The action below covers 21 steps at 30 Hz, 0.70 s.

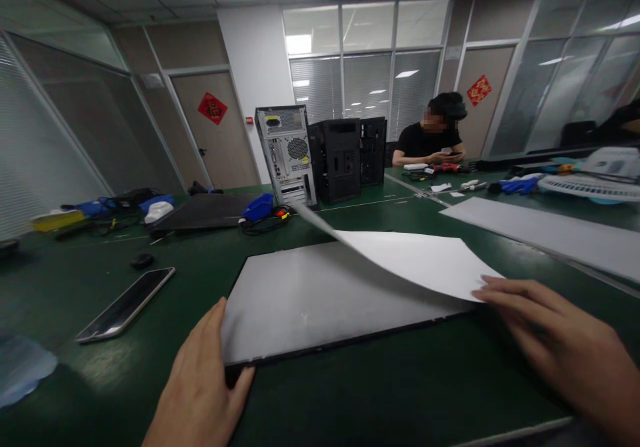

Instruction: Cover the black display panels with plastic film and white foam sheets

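Note:
A flat panel (pixel 295 300) with a white-grey face and a thin black frame, like a screen backlight panel, lies in front of me on the table. My left hand (pixel 203 373) grips its left end, fingers along the side and thumb at the near corner. Between the fingertips of my right hand (pixel 555 340) is the near right corner of a thin white sheet (pixel 415 260). The sheet bends up off the panel and its left end curls into the air. It covers the panel's right part from view.
Left of the panel lie a smartphone (pixel 127 305) and a small black object (pixel 142 260). Behind stand a silver computer case (pixel 287 153) and black cases (pixel 336 160). Another white sheet (pixel 545 230) lies at right. A person (pixel 425 143) sits across the green table (pixel 380 387).

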Each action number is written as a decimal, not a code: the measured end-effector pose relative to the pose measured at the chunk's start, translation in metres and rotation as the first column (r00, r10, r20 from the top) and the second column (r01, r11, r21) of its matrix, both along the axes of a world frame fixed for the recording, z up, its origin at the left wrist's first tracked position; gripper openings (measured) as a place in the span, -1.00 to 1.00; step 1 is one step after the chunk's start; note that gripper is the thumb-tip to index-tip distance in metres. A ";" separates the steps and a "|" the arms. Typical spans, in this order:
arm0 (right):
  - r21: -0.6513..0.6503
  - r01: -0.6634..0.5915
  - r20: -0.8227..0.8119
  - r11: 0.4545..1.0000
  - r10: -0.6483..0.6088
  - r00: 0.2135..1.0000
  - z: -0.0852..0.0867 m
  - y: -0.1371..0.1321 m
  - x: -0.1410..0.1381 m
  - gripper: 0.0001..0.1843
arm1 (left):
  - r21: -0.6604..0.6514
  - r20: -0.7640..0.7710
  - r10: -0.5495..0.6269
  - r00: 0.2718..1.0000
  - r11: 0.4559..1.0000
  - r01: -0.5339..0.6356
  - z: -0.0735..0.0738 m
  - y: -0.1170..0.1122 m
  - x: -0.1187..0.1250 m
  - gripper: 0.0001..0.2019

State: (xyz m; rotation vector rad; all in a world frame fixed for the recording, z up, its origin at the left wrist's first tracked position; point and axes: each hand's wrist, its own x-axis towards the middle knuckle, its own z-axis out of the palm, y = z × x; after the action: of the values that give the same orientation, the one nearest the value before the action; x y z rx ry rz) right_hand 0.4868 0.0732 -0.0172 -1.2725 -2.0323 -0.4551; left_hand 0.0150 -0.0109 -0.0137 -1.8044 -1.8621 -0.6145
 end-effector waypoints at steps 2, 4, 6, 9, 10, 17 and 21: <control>-0.038 -0.120 0.047 0.992 0.122 0.991 -0.001 0.002 -0.018 -0.66 | 0.010 0.012 0.005 1.000 1.000 -0.005 0.002 0.000 0.001 -0.18; -0.085 -0.210 0.076 0.974 0.216 0.973 -0.004 0.005 -0.024 -0.67 | 0.013 0.015 0.002 1.000 1.000 -0.003 0.002 0.000 0.001 -0.15; -0.125 -0.251 0.105 0.960 0.264 0.959 -0.007 0.007 -0.024 -0.66 | 0.016 0.002 -0.025 1.000 1.000 0.025 0.000 0.001 -0.002 -0.15; -0.178 -0.247 0.141 0.952 0.273 0.952 -0.011 0.010 -0.020 -0.63 | -0.034 -0.009 -0.071 0.997 0.997 0.070 -0.004 0.002 -0.006 -0.26; -0.199 -0.237 0.141 0.951 0.267 0.953 -0.013 0.010 -0.020 -0.62 | -0.060 -0.002 -0.069 0.998 0.996 0.069 -0.005 0.001 -0.007 -0.33; -0.274 -0.202 0.094 0.940 0.235 0.967 -0.017 0.010 -0.022 -0.61 | -0.160 0.033 0.002 0.999 0.987 0.003 -0.004 -0.001 -0.002 -0.55; -0.315 -0.229 0.063 0.921 0.262 0.963 -0.019 0.011 -0.022 -0.57 | -0.185 0.019 -0.005 1.000 0.983 0.009 -0.003 -0.001 -0.003 -0.55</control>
State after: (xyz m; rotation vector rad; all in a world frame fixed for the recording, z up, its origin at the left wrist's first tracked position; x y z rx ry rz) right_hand 0.4648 0.0841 -0.0359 -1.1623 -2.3841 -0.0904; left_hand 0.0122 -0.0124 -0.0169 -1.9278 -1.9830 -0.4746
